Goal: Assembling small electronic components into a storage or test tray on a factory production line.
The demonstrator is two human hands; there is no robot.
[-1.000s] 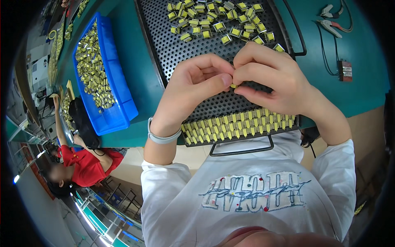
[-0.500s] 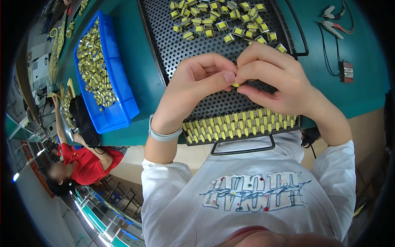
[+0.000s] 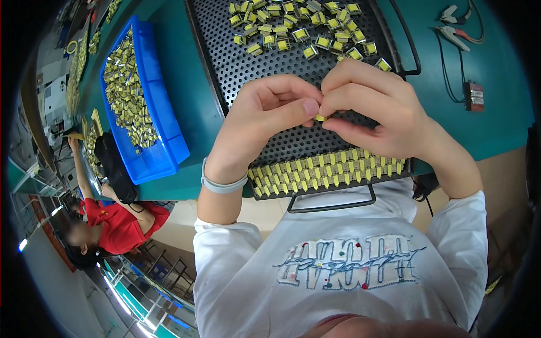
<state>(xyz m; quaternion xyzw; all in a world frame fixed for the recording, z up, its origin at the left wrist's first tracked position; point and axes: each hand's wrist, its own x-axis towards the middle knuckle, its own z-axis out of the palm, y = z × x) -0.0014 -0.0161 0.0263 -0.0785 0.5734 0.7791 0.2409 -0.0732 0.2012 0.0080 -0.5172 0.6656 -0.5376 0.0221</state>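
Over the middle of a black perforated tray (image 3: 218, 73), my left hand (image 3: 270, 121) and my right hand (image 3: 377, 110) meet at the fingertips. Pinched between them is a small yellow transformer (image 3: 320, 118), mostly covered by the fingers. Both hands are closed on it. Close rows of yellow transformers (image 3: 327, 172) stand along the tray's near edge, below my hands. Past my fingers, at the far end, a loose scatter of yellow and silver transformers (image 3: 300, 35) lies in mixed directions.
A blue bin (image 3: 163, 112) heaped with transformers stands on the green table to the left. Pliers (image 3: 452, 37) and a small reddish-brown block (image 3: 474, 97) with wires lie at right. Wire handles (image 3: 332, 207) stick out from the tray. A person in red (image 3: 125, 225) works at far left.
My hands stay together on the transformer, with only a slight shift of the fingers. The tray and bin sit slightly differently in the picture.
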